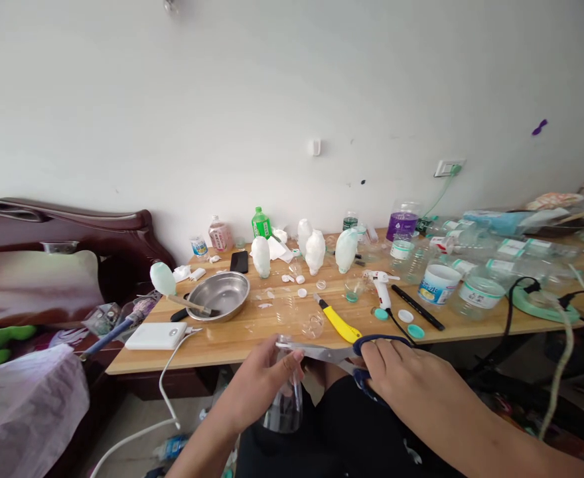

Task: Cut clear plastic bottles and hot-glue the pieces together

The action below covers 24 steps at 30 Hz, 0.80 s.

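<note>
Low in the head view, my left hand (265, 380) grips a clear plastic bottle piece (283, 411) above my lap, its wide end hanging down. My right hand (396, 368) has its fingers through the dark blue handles of a pair of scissors (324, 352). The scissor blades reach left to the top of the bottle piece, by my left thumb; whether they are cutting into it I cannot tell. Just beyond the scissors, a yellow utility knife (339, 323) lies on the table with its blade pointing away.
On the wooden table (252, 345) are a metal bowl (221, 295) with a brush, a white power bank (156, 336), a hot glue gun (381, 289), a black marker (417, 307), several white wrapped shapes (314, 252) and clear bottles (480, 292). White cable (161, 378) hangs over the front edge.
</note>
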Each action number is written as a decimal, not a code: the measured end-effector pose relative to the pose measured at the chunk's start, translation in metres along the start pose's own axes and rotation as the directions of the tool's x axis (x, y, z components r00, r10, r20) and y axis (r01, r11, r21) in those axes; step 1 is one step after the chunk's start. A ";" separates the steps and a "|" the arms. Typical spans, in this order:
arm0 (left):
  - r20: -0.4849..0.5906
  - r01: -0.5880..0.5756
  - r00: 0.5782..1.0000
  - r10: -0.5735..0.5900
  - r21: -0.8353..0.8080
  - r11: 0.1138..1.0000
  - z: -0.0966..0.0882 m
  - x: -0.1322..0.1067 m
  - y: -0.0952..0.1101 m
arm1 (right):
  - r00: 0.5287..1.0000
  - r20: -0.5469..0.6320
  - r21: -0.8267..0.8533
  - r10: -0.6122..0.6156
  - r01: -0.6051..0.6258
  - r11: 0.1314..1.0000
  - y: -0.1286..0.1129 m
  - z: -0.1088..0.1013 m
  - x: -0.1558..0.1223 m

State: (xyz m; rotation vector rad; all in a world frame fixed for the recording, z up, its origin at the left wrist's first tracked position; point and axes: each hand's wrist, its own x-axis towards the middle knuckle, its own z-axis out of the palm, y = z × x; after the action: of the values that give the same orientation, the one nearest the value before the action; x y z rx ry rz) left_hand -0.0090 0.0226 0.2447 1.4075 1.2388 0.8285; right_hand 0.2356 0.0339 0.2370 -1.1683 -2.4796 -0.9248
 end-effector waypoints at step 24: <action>-0.162 -0.021 0.984 0.069 0.279 0.960 -0.004 0.000 -0.007 | 0.997 0.083 0.120 0.009 -0.019 0.993 0.002 0.009 -0.003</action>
State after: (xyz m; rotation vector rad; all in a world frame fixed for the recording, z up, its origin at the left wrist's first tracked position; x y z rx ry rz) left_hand -0.0141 0.0232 0.2384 1.6190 1.5041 0.8443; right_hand 0.2397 0.0388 0.2300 -1.2047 -2.5481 -0.7259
